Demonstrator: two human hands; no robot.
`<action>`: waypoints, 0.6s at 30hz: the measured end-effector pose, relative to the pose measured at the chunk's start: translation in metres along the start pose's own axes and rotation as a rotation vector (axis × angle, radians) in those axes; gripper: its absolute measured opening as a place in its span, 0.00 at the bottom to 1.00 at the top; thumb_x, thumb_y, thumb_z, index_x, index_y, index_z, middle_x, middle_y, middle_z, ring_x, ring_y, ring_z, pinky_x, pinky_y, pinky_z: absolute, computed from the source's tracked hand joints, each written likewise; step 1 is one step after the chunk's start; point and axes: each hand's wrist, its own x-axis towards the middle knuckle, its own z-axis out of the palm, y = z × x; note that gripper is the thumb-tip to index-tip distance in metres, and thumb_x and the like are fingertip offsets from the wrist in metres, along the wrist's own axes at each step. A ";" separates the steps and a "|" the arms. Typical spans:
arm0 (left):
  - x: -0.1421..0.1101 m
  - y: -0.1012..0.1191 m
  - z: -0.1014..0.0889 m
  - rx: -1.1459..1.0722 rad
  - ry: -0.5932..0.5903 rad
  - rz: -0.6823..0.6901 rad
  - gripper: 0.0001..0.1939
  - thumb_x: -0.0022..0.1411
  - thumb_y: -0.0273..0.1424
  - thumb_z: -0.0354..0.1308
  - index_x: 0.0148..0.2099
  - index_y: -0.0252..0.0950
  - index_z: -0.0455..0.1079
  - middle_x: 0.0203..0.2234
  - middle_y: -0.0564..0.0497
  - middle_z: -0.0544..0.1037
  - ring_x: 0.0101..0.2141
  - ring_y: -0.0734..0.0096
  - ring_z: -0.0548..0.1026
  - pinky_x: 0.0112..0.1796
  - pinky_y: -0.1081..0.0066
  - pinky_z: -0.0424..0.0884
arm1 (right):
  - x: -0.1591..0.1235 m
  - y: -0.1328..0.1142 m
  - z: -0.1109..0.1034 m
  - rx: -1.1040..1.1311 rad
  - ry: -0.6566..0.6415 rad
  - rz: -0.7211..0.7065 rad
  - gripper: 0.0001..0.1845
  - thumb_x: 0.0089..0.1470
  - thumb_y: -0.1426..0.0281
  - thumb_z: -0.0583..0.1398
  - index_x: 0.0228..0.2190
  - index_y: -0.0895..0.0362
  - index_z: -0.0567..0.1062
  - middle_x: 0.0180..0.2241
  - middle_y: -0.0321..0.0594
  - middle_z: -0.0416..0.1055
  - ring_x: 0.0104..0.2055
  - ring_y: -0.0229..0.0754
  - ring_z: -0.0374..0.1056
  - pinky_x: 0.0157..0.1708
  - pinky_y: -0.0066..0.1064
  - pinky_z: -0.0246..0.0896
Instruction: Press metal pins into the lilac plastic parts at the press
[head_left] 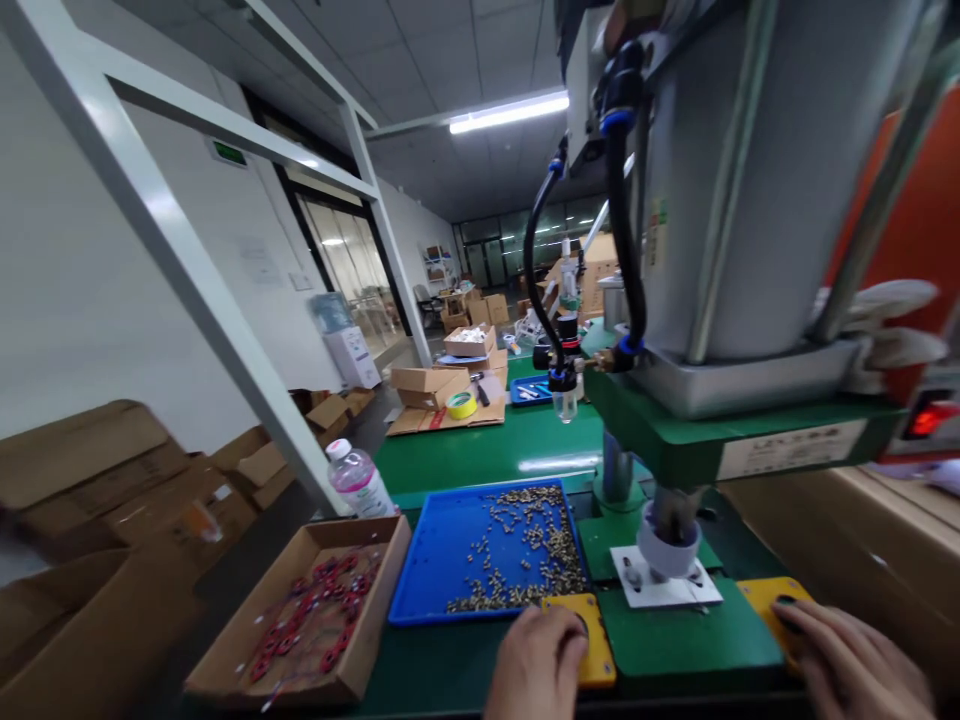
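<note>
My left hand (531,665) is closed, its fingers curled at the edge of a yellow button box (597,645), close to the dark button on top. At the far side of the green press base (675,650), my right hand (862,660) rests with bent fingers on a second yellow button box (763,596), touching its black button (786,602). Between the hands stands a pneumatic press; its ram ends in a white round collar (667,545) over a white plate (634,592). Whatever sits under the collar is hidden.
A blue tray (442,550) holds many small brass-coloured metal parts. Left of it, a cardboard box (386,570) contains red parts with wires. A bottle of pink liquid (360,480) stands behind. Farther back are yellow tape (461,404) and cartons. Black air hoses (529,250) hang beside the press cylinder.
</note>
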 end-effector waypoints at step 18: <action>0.119 0.097 -0.029 0.033 0.010 0.229 0.12 0.60 0.34 0.50 0.37 0.39 0.74 0.36 0.49 0.80 0.39 0.65 0.75 0.43 0.66 0.67 | 0.122 -0.125 0.023 0.802 -0.192 0.403 0.33 0.47 0.71 0.62 0.55 0.54 0.61 0.53 0.45 0.68 0.55 0.50 0.65 0.56 0.39 0.61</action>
